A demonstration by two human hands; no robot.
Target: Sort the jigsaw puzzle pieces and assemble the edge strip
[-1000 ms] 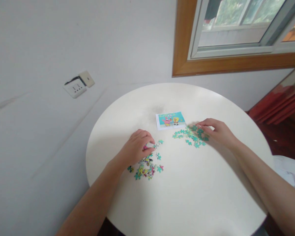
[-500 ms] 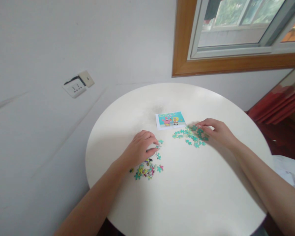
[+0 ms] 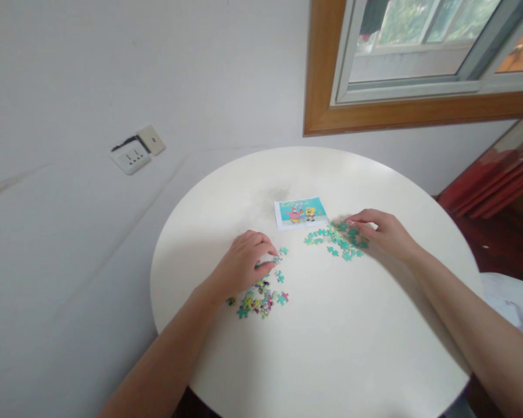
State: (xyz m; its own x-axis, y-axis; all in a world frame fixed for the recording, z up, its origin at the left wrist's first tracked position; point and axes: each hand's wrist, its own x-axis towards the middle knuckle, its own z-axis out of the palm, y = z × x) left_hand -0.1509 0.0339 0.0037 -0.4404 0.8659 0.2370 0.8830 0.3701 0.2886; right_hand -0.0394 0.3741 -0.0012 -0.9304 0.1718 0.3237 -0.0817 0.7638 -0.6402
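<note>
My left hand is over the left part of the table, thumb and fingers parted, with small jigsaw pieces at its fingertips. Just below it lies a loose heap of yellow, pink and teal jigsaw pieces, partly hidden by the hand. My right hand rests at the far right edge of a spread of mostly teal jigsaw pieces. Its fingertips touch the pieces there, and a gap shows between thumb and index finger. Behind the pieces lies a picture card with a pink and a yellow cartoon figure.
Everything lies on a round white table standing close to the white wall. A wall socket is at the left. A wood-framed window and a red curtain are at the right, with a white surface beside the table.
My left hand has drawn back slightly to the left, and more of the pieces at its fingertips shows. The right hand stays almost where it was. The view has shifted slightly.
</note>
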